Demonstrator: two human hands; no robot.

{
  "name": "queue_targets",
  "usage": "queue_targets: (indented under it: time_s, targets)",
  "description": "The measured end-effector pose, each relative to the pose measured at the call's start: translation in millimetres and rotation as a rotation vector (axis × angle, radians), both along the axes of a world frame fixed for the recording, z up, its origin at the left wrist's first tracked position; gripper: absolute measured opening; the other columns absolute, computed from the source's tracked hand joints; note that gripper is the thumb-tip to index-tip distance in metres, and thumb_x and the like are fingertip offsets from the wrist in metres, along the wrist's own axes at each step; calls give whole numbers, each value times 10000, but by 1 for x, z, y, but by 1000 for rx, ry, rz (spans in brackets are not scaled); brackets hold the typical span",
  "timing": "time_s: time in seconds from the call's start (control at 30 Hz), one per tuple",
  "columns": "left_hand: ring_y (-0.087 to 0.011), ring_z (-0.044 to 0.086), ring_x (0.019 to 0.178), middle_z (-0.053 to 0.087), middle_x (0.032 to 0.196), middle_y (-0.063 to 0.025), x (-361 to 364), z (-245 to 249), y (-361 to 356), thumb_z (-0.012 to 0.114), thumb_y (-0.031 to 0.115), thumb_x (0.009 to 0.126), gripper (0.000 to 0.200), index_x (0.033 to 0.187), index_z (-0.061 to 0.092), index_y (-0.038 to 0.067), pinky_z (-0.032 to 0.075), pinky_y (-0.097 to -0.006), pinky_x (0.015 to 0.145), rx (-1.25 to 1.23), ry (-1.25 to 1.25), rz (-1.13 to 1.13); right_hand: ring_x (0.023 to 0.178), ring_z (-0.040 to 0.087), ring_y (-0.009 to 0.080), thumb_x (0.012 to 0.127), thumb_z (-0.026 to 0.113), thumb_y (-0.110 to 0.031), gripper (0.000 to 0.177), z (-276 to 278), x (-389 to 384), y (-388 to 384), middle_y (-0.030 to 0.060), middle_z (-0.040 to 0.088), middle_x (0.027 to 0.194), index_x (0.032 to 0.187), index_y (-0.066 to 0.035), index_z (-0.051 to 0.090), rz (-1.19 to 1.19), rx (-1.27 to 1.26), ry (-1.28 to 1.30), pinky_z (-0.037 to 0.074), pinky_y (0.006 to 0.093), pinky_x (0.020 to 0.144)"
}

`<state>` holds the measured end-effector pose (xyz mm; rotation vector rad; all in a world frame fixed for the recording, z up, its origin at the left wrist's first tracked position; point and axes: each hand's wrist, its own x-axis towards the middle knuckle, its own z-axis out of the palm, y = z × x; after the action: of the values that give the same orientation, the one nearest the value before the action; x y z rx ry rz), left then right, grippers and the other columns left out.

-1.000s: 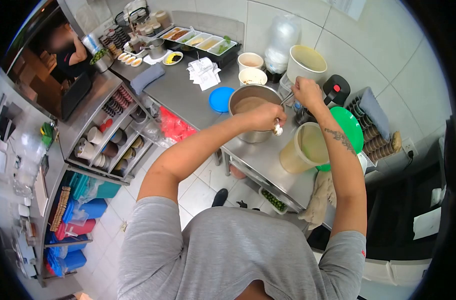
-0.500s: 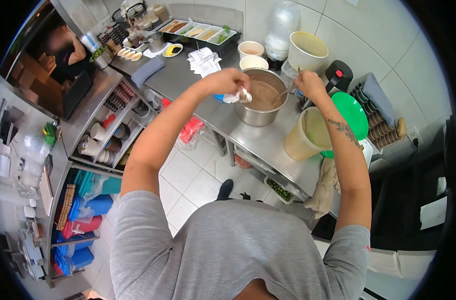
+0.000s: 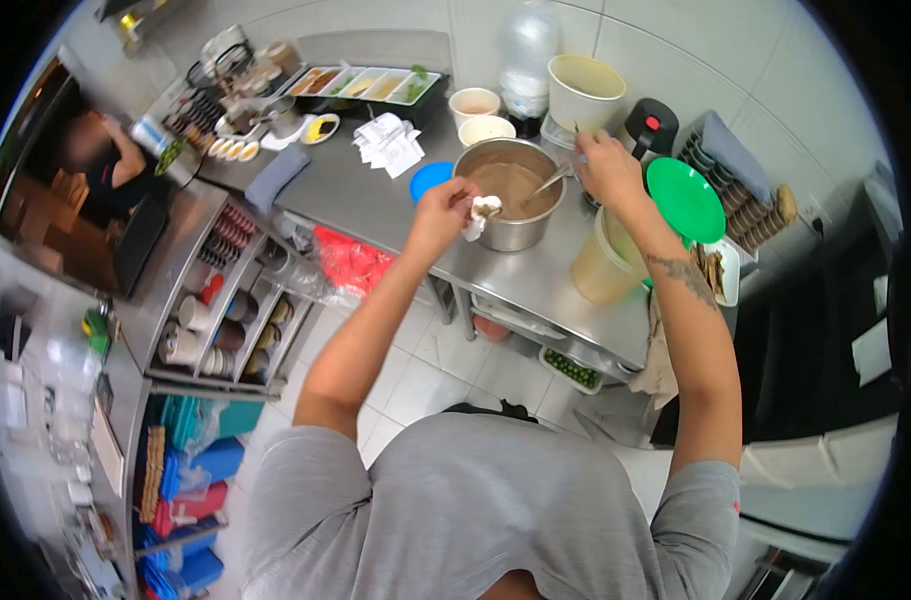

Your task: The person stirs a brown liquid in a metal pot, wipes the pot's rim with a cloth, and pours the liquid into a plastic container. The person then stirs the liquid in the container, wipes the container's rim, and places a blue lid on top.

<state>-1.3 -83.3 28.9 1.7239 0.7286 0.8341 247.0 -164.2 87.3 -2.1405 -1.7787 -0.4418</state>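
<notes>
A metal pot (image 3: 517, 232) of brown liquid (image 3: 506, 185) stands on the steel counter. My left hand (image 3: 442, 215), at the pot's near left rim, is closed on a crumpled white paper napkin (image 3: 483, 212) with a brownish patch. On the other side of the pot, my right hand (image 3: 608, 170) has its fingers closed around the handle of a metal spoon (image 3: 549, 184). The spoon slants into the liquid, and its lower end is hidden there. Below my right forearm is a cloudy plastic pitcher (image 3: 602, 268), partly covered by the arm.
Left of the pot lie a blue lid (image 3: 432, 181) and paper slips (image 3: 388, 144). Behind it are two tubs (image 3: 474, 103) and a large white bucket (image 3: 587, 92). A green lid (image 3: 686, 200) is at right. Another person (image 3: 111, 165) is beyond the far-left counter.
My left hand has drawn back from over the pot to its near left side, still holding the napkin. My right hand keeps the spoon in the pot. The whole view has shifted.
</notes>
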Motion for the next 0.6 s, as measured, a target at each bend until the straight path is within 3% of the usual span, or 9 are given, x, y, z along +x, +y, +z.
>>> queue_targets:
  time_s: [0.1, 0.2, 0.43, 0.6]
  targets:
    - [-113, 574, 686, 595, 804, -33, -17, -19, -4, 469, -43, 832, 138, 891, 566, 34, 479, -238, 560, -127, -244, 118, 904, 577, 283, 719, 622, -129, 191, 2, -41, -21, 98, 590, 878, 901, -74, 638, 155, -92, -78, 492, 401, 750]
    - [-121, 572, 763, 584, 891, -41, -29, -54, 4, 451, -57, 832, 162, 909, 550, 45, 503, -247, 597, -316, -326, 146, 914, 566, 251, 700, 640, -129, 162, -22, -69, -21, 66, 601, 906, 856, -85, 657, 211, -100, -109, 496, 370, 742]
    - [-141, 592, 808, 566, 956, -53, 0, -74, 7, 444, -119, 787, 244, 954, 511, 46, 511, -259, 603, -628, -594, -52, 873, 578, 241, 689, 650, -112, 143, -36, -92, -18, 18, 617, 905, 831, -105, 668, 98, -138, 78, 493, 367, 734]
    - [-143, 595, 798, 582, 914, -58, -4, -73, 2, 456, -116, 786, 225, 942, 523, 32, 501, -264, 605, -568, -493, -162, 819, 590, 256, 679, 637, -14, 167, -46, -96, -20, 64, 617, 901, 843, -48, 644, 43, -124, 405, 477, 360, 698]
